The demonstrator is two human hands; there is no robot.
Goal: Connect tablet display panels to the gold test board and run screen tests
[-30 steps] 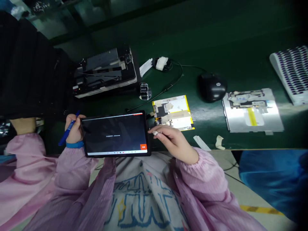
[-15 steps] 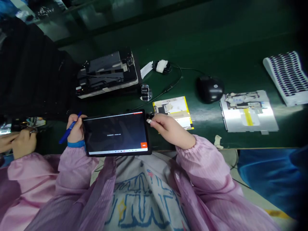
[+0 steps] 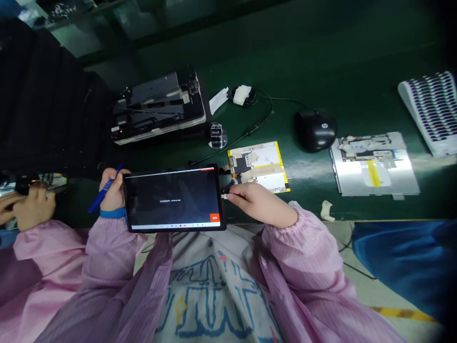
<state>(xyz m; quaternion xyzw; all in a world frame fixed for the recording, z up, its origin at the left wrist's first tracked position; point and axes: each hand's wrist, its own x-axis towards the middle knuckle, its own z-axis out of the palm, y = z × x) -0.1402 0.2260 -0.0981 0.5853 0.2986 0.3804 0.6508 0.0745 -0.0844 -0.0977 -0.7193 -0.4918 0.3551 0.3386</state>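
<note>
My left hand (image 3: pixel 112 190) is closed on the left edge of a black tablet (image 3: pixel 171 200), with a blue pen (image 3: pixel 104 188) also held between its fingers. The tablet's lit dark screen faces up, showing a line of text in the middle and a red box at lower right. At the tablet's right edge, my right hand (image 3: pixel 252 202) pinches a small white-tipped piece (image 3: pixel 224 196); its kind is partly hidden by the fingers. Just beyond that hand lies a yellow-edged battery and circuit board assembly (image 3: pixel 267 155), with dark flex strips reaching towards the tablet.
A tally counter (image 3: pixel 216 136) stands beyond the tablet, near an opened device (image 3: pixel 160 102) and a coiled cable (image 3: pixel 255 99). A black mouse (image 3: pixel 316 131), a metal plate with parts (image 3: pixel 389 178) and a label sheet (image 3: pixel 430 114) lie rightward. A co-worker's hands (image 3: pixel 35 205) are at left.
My right hand has moved slightly down along the tablet's right edge with the small piece, uncovering more of the battery and board assembly. The left hand keeps its hold.
</note>
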